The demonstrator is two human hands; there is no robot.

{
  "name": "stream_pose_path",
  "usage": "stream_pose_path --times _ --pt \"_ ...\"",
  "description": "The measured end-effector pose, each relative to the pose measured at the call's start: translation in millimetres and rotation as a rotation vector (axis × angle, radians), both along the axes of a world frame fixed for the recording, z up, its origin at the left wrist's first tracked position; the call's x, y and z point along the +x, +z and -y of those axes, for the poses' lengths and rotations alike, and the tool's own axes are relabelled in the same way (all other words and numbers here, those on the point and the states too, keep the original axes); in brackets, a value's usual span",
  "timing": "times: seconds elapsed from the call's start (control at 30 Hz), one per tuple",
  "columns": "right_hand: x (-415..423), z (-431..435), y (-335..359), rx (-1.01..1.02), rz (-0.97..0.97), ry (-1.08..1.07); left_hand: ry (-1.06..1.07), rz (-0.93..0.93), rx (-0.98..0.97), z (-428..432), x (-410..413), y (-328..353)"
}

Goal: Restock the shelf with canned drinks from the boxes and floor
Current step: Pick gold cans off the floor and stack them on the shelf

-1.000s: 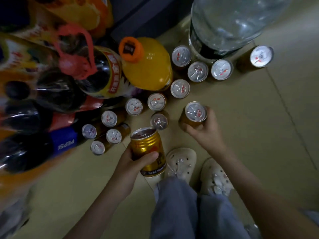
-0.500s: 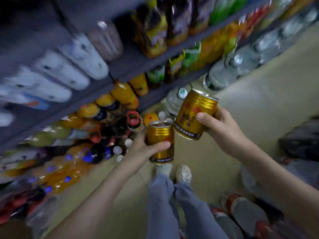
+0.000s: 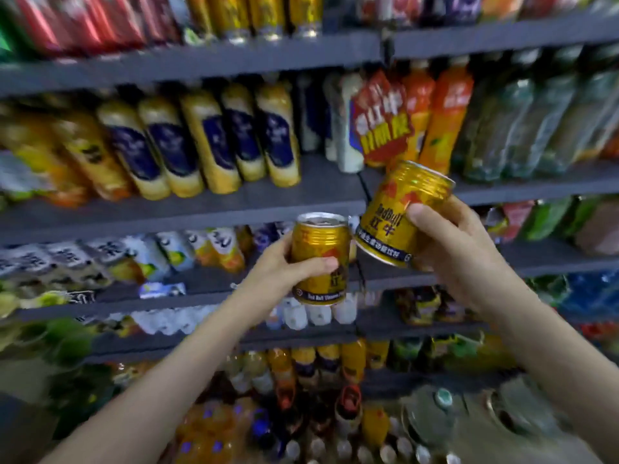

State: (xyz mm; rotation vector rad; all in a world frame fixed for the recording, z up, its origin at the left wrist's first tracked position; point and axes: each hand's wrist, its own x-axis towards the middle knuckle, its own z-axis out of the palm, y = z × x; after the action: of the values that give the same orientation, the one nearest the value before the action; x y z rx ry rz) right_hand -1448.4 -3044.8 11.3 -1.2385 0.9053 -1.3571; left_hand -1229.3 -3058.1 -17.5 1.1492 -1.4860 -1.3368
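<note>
Two gold cans held up at the centre of the frame, before a stocked shelf. The left can (image 3: 320, 257) stands upright, its silver top showing, clamped in the left hand (image 3: 284, 272) with the thumb across its front and the fingers behind. The right can (image 3: 398, 212) sits just above and to the right of it, tilted with its top leaning toward the upper right; the right hand (image 3: 459, 249) is closed around its lower right side, thumb pressed on the label (red and dark lettering, partly legible). The two cans lie just beside each other; whether they touch cannot be told. Both forearms rise from the lower corners of the frame. Behind them run grey shelf boards (image 3: 187, 209) in several tiers. A row of yellow bottles with blue labels (image 3: 201, 142) fills the upper left tier, orange bottles (image 3: 445, 112) stand at upper right behind a red tag (image 3: 382, 118), and more gold cans (image 3: 264, 15) line the top edge. Most of the background is blurred.
</note>
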Motion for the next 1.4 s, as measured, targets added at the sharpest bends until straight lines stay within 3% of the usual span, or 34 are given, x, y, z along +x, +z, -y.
stream_pose_path --times 0.23,0.37,0.57,0.73,0.97,1.03,1.1,1.2,1.3,1.4 --pt "105 68 85 -0.26 -0.125 0.063 0.27 -0.014 -0.3 51 135 99" --pt "165 117 122 -0.36 -0.228 -0.016 0.348 -0.009 -0.419 87 196 140" --pt "211 176 160 -0.423 -0.235 -0.166 0.367 -0.022 -0.518 127 233 174" --pt "232 213 185 -0.397 -0.298 -0.12 0.36 0.006 -0.573 147 239 188" --pt "246 265 197 -0.364 -0.634 0.084 0.378 0.055 -0.586 166 235 210" --pt "245 273 208 -0.557 -0.86 0.007 0.391 0.05 -0.59 168 236 216" --pt "245 279 222 -0.796 -1.196 -0.201 0.403 0.039 -0.599 169 238 220" --pt "250 286 237 -0.887 -1.522 -0.297 0.401 0.041 -0.605 171 243 224" --pt "253 302 238 -0.869 -1.594 -0.287 0.421 0.049 -0.602 176 249 223" --pt "256 314 235 -0.807 -1.501 -0.239 0.437 0.051 -0.602 181 255 218"
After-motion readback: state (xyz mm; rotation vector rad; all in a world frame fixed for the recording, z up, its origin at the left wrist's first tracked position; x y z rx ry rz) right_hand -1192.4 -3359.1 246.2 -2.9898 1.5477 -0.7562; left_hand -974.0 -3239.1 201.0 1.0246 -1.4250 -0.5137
